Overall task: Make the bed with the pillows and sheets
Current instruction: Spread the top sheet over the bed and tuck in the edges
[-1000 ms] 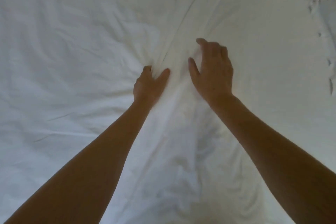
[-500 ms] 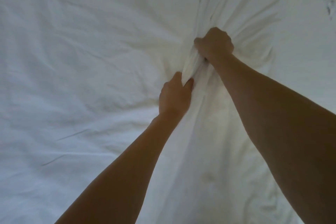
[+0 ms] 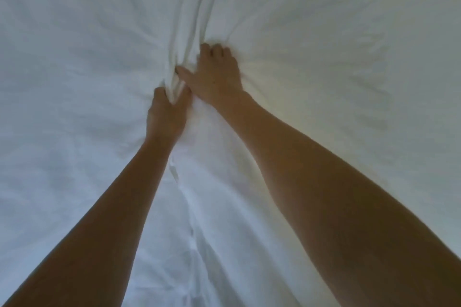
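A white sheet (image 3: 324,45) fills the whole view, gathered into a ridge of folds that runs up the middle from my hands. My left hand (image 3: 167,112) grips the bunched fabric between thumb and fingers at the centre. Just above and to its right, my right hand (image 3: 214,72) lies on the same ridge with its fingers curled into the cloth and its thumb stretched toward the left hand. The two hands nearly touch. No pillow is in view.
Creases fan out from the gathered ridge to both sides. A seam or hem (image 3: 189,227) runs down between my forearms toward the bottom edge.
My right hand came back down the ridge from a closed fist, its thumb now spread, close to my left. The left hand keeps its hold. The bunched folds grew longer upward.
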A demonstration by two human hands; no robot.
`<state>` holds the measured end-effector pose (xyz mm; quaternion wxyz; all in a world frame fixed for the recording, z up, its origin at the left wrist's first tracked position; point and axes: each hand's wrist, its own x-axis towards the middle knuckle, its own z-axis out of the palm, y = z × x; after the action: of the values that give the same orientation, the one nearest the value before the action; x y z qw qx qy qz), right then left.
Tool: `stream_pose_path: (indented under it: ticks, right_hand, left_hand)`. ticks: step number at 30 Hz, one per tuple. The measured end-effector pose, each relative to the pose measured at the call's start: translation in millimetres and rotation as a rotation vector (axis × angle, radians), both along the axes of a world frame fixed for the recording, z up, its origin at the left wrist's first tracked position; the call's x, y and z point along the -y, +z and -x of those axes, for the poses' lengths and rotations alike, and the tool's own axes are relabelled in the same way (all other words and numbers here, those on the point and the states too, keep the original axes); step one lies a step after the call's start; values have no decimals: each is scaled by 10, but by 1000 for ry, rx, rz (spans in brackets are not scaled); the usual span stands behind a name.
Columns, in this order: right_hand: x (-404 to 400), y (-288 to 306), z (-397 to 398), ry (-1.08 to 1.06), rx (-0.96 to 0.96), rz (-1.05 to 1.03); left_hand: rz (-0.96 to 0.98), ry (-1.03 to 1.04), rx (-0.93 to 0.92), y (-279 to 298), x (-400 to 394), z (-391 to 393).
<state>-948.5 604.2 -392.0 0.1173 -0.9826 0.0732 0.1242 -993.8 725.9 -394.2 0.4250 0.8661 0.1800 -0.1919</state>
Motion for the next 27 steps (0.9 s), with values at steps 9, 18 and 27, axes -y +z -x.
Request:
stream_pose_path:
  ticks: [9,18,27]
  right_hand:
    - [465,45,1508,119,-150,-87]
    - [580,192,3731,15,-103,-136]
    - [1284,501,5712,231,11,-67]
  left_hand:
    - [301,209,-131,62,-200,1666]
    - [-93,-7,-331,265,-432,3854]
    - [-334,105,-192,467,-190,4341]
